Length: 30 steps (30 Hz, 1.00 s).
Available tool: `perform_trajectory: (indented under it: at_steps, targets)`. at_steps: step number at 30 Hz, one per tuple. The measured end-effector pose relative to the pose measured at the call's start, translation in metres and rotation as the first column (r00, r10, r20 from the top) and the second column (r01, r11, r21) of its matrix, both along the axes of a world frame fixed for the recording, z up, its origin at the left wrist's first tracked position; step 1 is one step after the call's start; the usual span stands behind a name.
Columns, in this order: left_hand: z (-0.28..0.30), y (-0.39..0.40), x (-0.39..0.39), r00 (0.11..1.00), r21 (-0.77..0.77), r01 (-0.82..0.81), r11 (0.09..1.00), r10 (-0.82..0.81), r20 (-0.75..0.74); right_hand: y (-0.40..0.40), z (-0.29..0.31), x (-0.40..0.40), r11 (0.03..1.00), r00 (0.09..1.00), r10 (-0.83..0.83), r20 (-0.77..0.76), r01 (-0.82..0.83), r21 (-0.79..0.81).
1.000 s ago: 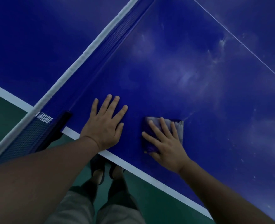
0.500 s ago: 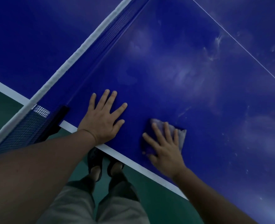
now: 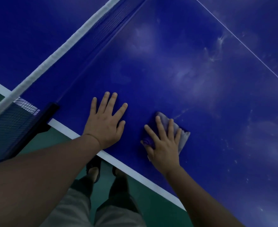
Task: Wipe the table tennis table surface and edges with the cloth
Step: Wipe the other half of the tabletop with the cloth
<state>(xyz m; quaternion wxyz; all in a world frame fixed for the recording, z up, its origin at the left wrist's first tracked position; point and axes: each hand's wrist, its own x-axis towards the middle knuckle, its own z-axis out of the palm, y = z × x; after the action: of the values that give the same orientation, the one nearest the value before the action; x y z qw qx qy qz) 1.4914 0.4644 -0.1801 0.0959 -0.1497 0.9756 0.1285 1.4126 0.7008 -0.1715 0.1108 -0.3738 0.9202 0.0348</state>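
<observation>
head | left hand [image 3: 105, 126] flat on table [image 3: 200, 112], fingers spread | right hand [image 3: 163, 145] presses cloth [image 3: 183, 136], fingers straight

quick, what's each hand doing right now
Left hand: open, fingers spread flat on the table, holding nothing.
Right hand: open, straight fingers pressing the cloth onto the table.
</observation>
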Motion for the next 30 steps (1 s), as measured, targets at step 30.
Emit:
perform_trajectory:
  at_steps: [30]
  targets:
    - [0.0,0.049,-0.09,0.994,-0.058,-0.105,0.993,0.107,0.024,-0.052,-0.012,-0.192,0.989,0.999,0.051,-0.007,-0.051,-0.139]
